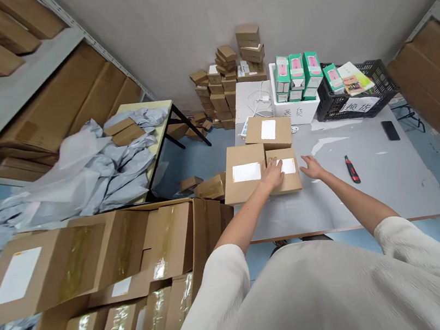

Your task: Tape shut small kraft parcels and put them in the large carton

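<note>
Three labelled cardboard boxes lie together at the left side of the grey table. My left hand (273,174) rests on top of the small box (286,184), fingers spread over its white label. To its left is a larger box (244,188), and behind them sits another box (252,128). Just right of the small box, my right hand (312,167) is held with its fingers apart and nothing in it. A red and black box cutter (352,169) lies on the table farther right.
Behind the boxes stand a white bin (297,112) of green boxes and a black crate (372,88). A phone (390,130) lies at the right. An open carton (200,234) full of taped boxes is at my left, beside a table piled with grey bags (117,172).
</note>
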A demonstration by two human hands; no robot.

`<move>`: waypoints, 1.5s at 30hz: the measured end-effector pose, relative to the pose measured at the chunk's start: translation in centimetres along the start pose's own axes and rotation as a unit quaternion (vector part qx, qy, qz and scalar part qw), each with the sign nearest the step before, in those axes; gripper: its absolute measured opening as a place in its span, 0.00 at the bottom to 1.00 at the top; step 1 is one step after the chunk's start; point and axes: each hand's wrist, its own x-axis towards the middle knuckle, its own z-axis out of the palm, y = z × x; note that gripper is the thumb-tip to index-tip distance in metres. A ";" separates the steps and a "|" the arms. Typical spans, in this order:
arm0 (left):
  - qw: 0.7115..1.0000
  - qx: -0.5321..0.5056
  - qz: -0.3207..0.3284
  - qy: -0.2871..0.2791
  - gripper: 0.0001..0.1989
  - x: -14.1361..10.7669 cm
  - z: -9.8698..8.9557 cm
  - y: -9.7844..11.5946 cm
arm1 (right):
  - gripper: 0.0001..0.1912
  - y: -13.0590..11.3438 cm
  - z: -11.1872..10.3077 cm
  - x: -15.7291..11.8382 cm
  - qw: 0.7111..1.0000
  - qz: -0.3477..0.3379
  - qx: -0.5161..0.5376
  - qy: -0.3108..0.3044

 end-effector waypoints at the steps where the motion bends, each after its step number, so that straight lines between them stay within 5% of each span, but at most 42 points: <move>1: 1.000 -0.002 -0.009 0.000 0.32 0.7 -0.3 -0.2 | 0.38 0.0 -0.4 0.6 1.000 -0.009 -0.005 0.003; 14: 0.992 -0.004 -0.119 -0.038 0.42 10.3 -2.3 -2.1 | 0.40 -1.5 -3.2 8.8 0.996 -0.084 0.014 -0.027; 22: 0.993 0.002 -0.088 -0.074 0.44 11.5 -1.6 -0.4 | 0.41 -1.0 -3.0 11.2 0.994 -0.096 0.037 -0.025; 32: 0.997 -0.004 -0.044 -0.063 0.43 12.7 -1.3 3.5 | 0.40 1.5 -3.3 10.0 0.995 -0.023 0.088 0.038; 45: 0.994 -0.014 0.020 -0.106 0.47 13.4 0.3 10.3 | 0.35 9.1 -4.1 6.0 0.986 0.031 0.126 0.102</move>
